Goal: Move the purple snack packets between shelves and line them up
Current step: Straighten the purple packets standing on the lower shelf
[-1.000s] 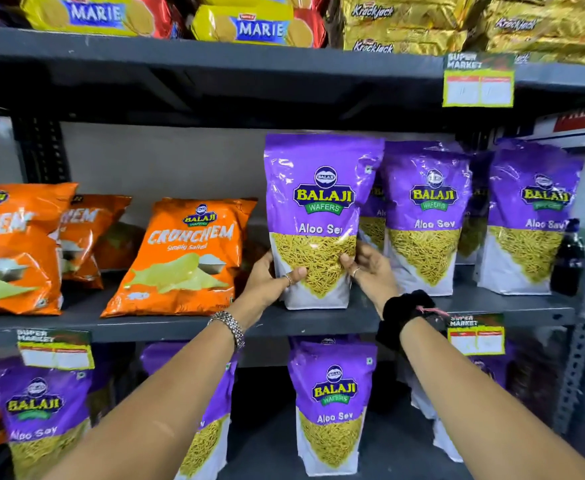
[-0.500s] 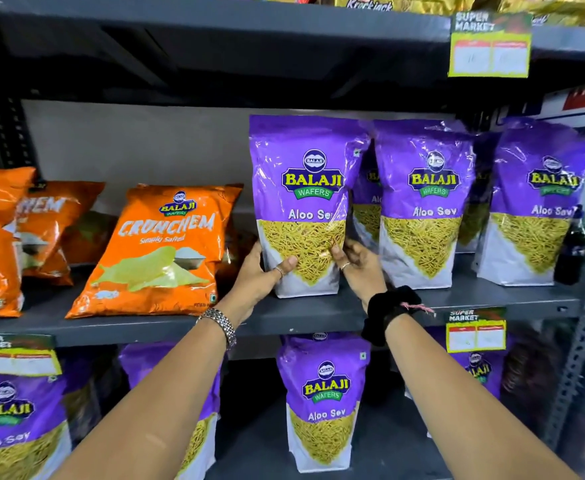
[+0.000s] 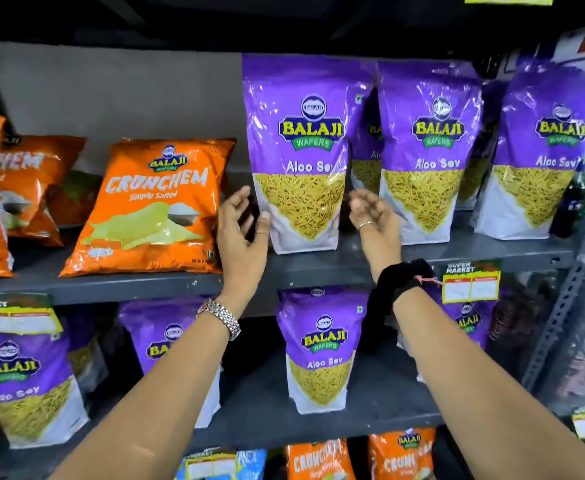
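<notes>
Head cam: the Balaji Aloo Sev packet (image 3: 298,157) stands upright on the middle shelf (image 3: 318,271), leftmost in the purple row, just right of the orange Crunchem bag (image 3: 152,209). Left hand (image 3: 240,233) and right hand (image 3: 374,220) sit either side of its base, fingers spread loose, gripping nothing. More Aloo Sev packets (image 3: 318,351) are on the shelf below.

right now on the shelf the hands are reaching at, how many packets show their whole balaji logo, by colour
purple Aloo Sev packets: 3
orange Crunchem packet: 1
total: 4
Packets tucked behind others or cut off at the left edge are not counted.
</notes>
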A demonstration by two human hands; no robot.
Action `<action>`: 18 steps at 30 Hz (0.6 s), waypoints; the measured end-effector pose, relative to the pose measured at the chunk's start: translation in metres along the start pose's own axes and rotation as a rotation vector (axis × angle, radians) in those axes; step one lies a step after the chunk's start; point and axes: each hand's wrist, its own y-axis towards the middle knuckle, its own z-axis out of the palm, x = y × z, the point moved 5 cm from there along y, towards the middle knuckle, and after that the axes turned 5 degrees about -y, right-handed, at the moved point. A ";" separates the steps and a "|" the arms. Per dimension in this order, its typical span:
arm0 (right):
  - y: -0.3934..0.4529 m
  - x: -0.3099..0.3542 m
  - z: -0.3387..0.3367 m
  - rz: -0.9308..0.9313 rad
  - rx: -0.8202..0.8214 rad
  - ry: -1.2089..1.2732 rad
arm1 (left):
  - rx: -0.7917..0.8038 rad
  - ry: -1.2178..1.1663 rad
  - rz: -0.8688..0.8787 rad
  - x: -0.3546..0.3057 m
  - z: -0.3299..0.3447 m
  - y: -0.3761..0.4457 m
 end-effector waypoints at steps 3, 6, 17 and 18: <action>0.020 0.055 -0.022 -0.183 -0.060 0.086 | -0.015 0.013 0.263 -0.049 0.020 0.006; 0.020 0.086 -0.051 -0.345 -0.235 0.023 | 0.039 0.037 0.351 -0.067 0.040 0.013; 0.060 0.016 -0.095 -0.273 -0.392 -0.233 | 0.171 0.218 0.273 -0.001 0.074 0.052; 0.067 0.006 -0.093 -0.245 -0.366 -0.251 | 0.192 0.223 0.216 0.013 0.077 0.059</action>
